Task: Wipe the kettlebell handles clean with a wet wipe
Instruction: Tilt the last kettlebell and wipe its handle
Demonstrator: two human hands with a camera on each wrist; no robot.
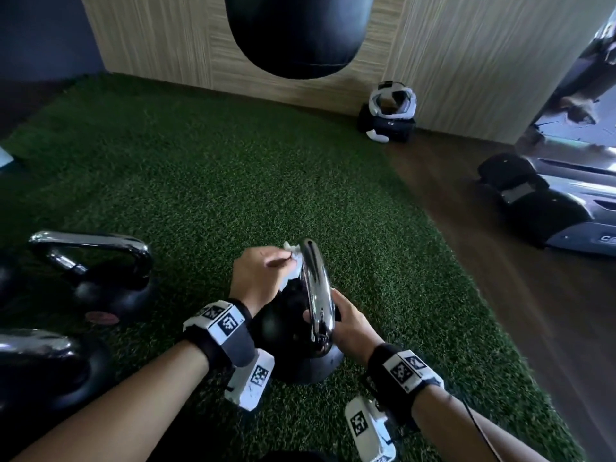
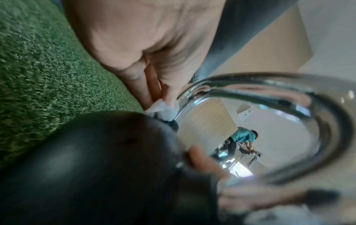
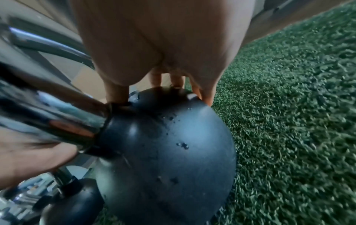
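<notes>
A black kettlebell [image 1: 293,348] with a chrome handle [image 1: 315,288] stands on green turf just in front of me. My left hand [image 1: 278,261] pinches a crumpled white wet wipe [image 1: 294,258] against the far end of the handle. In the left wrist view the wipe [image 2: 163,108] sits where the handle [image 2: 250,86] meets the black body [image 2: 86,167]. My right hand [image 1: 328,313] holds the kettlebell at the handle's near base, thumb through the handle's opening. In the right wrist view its fingers [image 3: 177,80] lie curled over the top of the ball [image 3: 163,144].
Two more chrome-handled kettlebells stand at the left [image 1: 100,271] and lower left [image 1: 43,365]. A black punching bag [image 1: 296,35] hangs ahead. White headgear on a dark box [image 1: 391,108] sits by the wall. A treadmill base [image 1: 550,201] stands on the wooden floor [image 1: 500,278] at right.
</notes>
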